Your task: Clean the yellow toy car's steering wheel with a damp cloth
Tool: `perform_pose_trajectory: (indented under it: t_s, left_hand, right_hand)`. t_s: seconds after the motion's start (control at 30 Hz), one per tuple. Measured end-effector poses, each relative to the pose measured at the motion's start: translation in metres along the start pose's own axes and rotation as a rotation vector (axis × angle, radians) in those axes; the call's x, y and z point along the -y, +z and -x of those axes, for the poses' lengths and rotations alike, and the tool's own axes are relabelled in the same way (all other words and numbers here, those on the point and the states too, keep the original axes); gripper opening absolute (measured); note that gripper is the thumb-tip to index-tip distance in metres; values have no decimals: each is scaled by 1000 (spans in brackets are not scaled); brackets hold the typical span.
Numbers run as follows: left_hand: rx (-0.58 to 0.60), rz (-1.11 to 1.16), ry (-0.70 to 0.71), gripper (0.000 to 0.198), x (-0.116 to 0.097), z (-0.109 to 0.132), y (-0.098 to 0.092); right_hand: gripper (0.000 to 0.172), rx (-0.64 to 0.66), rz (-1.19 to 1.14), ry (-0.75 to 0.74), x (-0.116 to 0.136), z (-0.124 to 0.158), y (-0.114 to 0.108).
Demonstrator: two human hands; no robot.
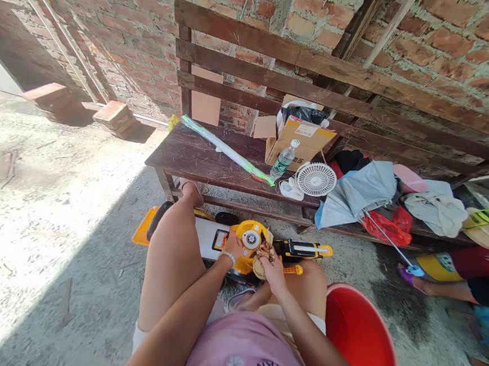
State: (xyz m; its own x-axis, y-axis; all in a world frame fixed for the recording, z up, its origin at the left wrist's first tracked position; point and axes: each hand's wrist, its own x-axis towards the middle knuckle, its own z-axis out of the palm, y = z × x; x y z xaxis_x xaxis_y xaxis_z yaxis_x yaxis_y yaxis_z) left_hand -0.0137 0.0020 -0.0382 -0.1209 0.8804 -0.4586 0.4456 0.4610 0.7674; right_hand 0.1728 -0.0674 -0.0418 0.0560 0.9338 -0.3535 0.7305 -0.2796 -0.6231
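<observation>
Between my bare legs is a yellow, white and black ride-on toy vehicle point(206, 239) with a yellow steering wheel point(250, 227). My left hand point(233, 247), with a beaded bracelet at the wrist, is closed at the near left rim of the wheel. Just right of the wheel, my right hand point(273, 262) has its fingers closed on a small tan and brown, rough-looking thing point(263, 252) whose kind I cannot make out. A yellow lever point(292, 270) sticks out beside that hand. The toy's black and yellow arm point(303, 250) extends to the right.
A wooden bench point(226, 167) stands ahead against a brick wall. On it are a long plastic-wrapped item point(227, 149), a water bottle point(284, 160), a cardboard box point(300, 142), a white fan point(316, 179) and a folded umbrella point(361, 188). A red bucket point(358, 332) stands right; another person's leg point(448, 291) shows beyond.
</observation>
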Motion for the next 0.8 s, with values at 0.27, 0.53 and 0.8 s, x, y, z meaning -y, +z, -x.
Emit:
perform_pose_trajectory:
  t_s: [0.27,0.53,0.8]
  left_hand:
    - [58,-22,5,24,3,4,-3]
    - [103,84,29,26,7,7,-7]
    - [-91,405,-172,22,-12,7,-23]
  right_hand:
    - [74,-36,522,47,-17,22,10]
    - [67,-17,825,-193,-11,-17,39]
    - [66,132,823,-226,4,-18,71]
